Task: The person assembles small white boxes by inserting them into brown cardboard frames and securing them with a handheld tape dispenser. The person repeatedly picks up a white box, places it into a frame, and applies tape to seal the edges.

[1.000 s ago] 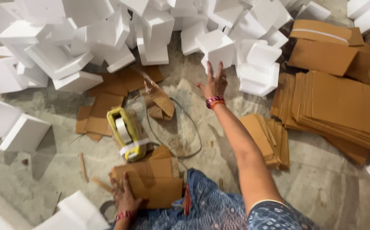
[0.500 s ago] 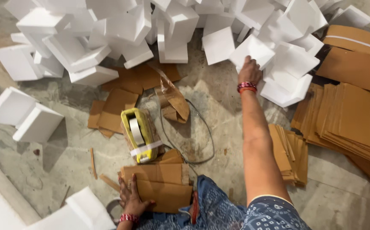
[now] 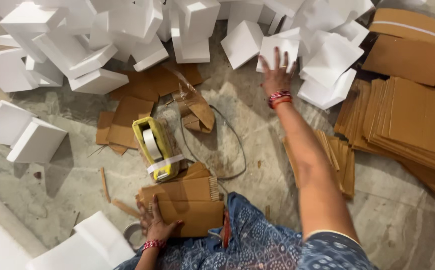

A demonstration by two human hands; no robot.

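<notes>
I spread my right hand [image 3: 277, 75] flat on the white square foam slab [image 3: 279, 51], left hand [image 3: 156, 224] pinning the brown folded cardboard box [image 3: 190, 202].

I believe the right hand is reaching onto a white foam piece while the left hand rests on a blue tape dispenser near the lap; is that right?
Not quite. The head view shows the left hand resting on a folded cardboard box, not on the tape dispenser, which is yellow and lies apart from it on the floor. The rest holds: the right hand is reaching onto a white foam piece.
</notes>
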